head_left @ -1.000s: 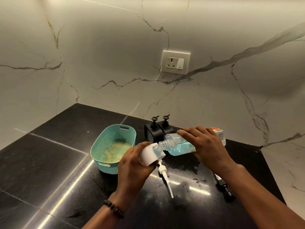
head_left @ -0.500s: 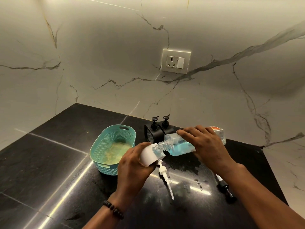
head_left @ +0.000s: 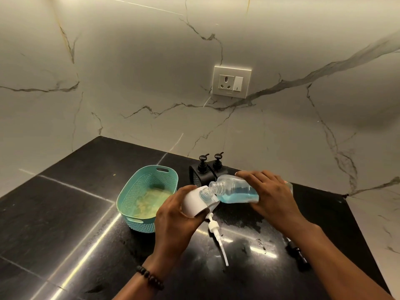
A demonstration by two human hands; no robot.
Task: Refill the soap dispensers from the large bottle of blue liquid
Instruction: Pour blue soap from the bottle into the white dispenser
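Observation:
My right hand (head_left: 271,197) grips the large clear bottle of blue liquid (head_left: 234,189), tipped almost flat with its open threaded neck pointing left. My left hand (head_left: 175,221) holds a small white soap dispenser (head_left: 194,202), tilted, its clear open mouth just under the bottle's neck. The blue liquid lies in the bottle's lower half. A white pump head (head_left: 216,232) with its long tube lies on the black counter (head_left: 65,213) below the hands. Two black soap dispensers (head_left: 207,169) with pumps on stand behind, against the wall.
A teal perforated basket (head_left: 147,198) with something yellowish inside stands left of the hands. A black pump part (head_left: 296,252) lies on the counter to the right, partly behind my right forearm. The counter looks wet near the middle. A wall socket (head_left: 231,82) sits above.
The bottle's neck has lifted slightly and drawn back from the white dispenser's mouth, which now shows. Both hands stay in nearly the same place.

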